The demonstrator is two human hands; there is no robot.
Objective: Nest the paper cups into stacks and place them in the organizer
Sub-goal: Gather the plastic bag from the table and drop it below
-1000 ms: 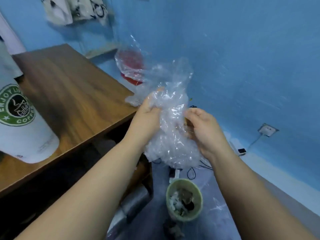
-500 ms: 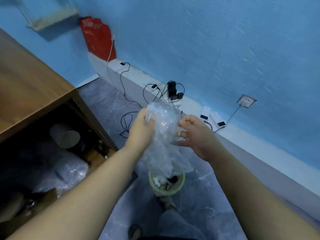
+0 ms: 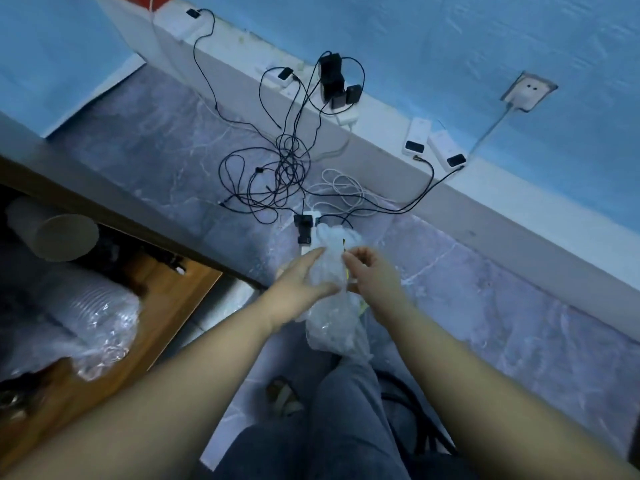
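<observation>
My left hand point(image 3: 299, 282) and my right hand point(image 3: 372, 275) hold a crumpled clear plastic bag point(image 3: 330, 327) between them, low above the floor and just over my knee. The left thumb and fingers grip its side; the right fingertips pinch its upper edge. A stack of paper cups point(image 3: 52, 233) lies on its side in the shelf under the desk at left. A sleeve of clear plastic cups in wrap point(image 3: 100, 306) lies below that stack. No organizer is in view.
The desk edge point(image 3: 104, 199) runs diagonally at left. A white power strip point(image 3: 306, 230) and tangled black and white cables point(image 3: 284, 174) cover the floor ahead. Chargers point(image 3: 332, 81) sit on the white ledge; a wall socket point(image 3: 528, 95) is at right. My leg point(image 3: 346, 410) is below.
The view swung from the desk top down to the floor. Both hands lowered the plastic bag and squeezed it narrower. The green bin seen below it earlier is out of sight.
</observation>
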